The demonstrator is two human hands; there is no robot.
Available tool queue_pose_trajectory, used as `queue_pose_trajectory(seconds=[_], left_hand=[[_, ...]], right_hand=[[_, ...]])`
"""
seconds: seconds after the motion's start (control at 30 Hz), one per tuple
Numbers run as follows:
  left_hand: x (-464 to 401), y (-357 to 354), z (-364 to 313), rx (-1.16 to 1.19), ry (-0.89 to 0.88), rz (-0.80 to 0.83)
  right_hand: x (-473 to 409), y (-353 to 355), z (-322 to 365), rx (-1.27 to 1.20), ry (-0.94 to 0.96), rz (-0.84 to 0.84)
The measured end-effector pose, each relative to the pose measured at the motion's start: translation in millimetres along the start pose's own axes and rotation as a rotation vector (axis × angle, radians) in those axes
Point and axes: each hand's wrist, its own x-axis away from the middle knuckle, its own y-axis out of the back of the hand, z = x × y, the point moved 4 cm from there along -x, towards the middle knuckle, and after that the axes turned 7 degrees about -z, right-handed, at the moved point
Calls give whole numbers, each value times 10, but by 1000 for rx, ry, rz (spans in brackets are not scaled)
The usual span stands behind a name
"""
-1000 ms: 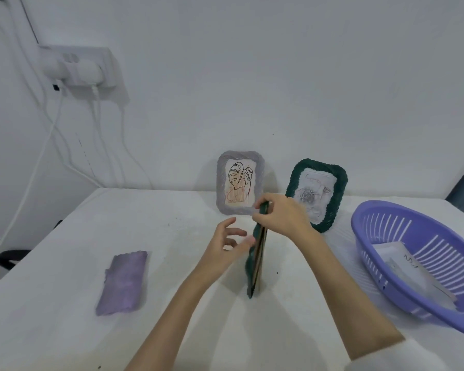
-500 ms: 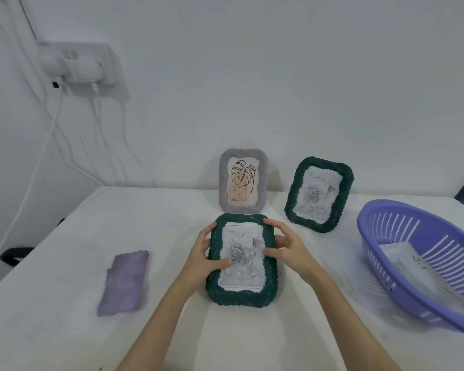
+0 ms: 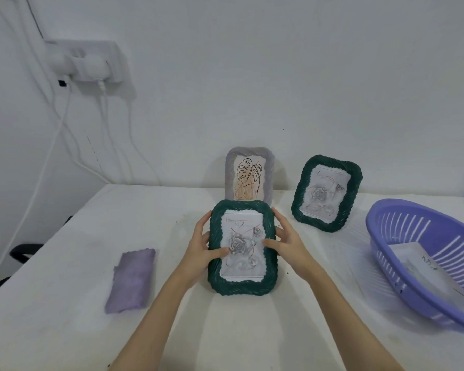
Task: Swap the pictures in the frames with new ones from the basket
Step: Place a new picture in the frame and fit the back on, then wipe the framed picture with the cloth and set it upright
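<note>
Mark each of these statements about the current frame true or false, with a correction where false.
1. Both hands hold the same green frame. True: left hand and right hand grip its sides.
2. The basket is red. False: it is purple.
3. The grey frame shows a leaf drawing. True.
4. The folded purple cloth lies in the basket. False: it lies on the table, left of the hands.
5. Only one green frame is visible. False: a second green frame stands behind.

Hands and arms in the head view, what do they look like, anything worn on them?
Both forearms are bare right down to the bottom edge of the picture, with no sleeve in view. The left hand and the right hand wear no gloves, and no ring, watch or bracelet can be seen. The fingers are slim and the nails look short and unpainted.
</note>
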Motion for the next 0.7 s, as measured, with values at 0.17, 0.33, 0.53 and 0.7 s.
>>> queue_pose_trajectory(seconds=[0.17,0.33,0.53,0.7], left_hand=[[-67,6,45,-160,20,15],[-114,38,151,-668,-33,-3],[-82,93,334,-1061,-8,-7],[-61,111,376,-1118,-37,-28]], right_hand=[[-84,-33,-100,-4,-40,-21],[-26,35,-297,222,14,-32],[27,143,-448,733,50,-104],[19,180,-538,846,92,-114]])
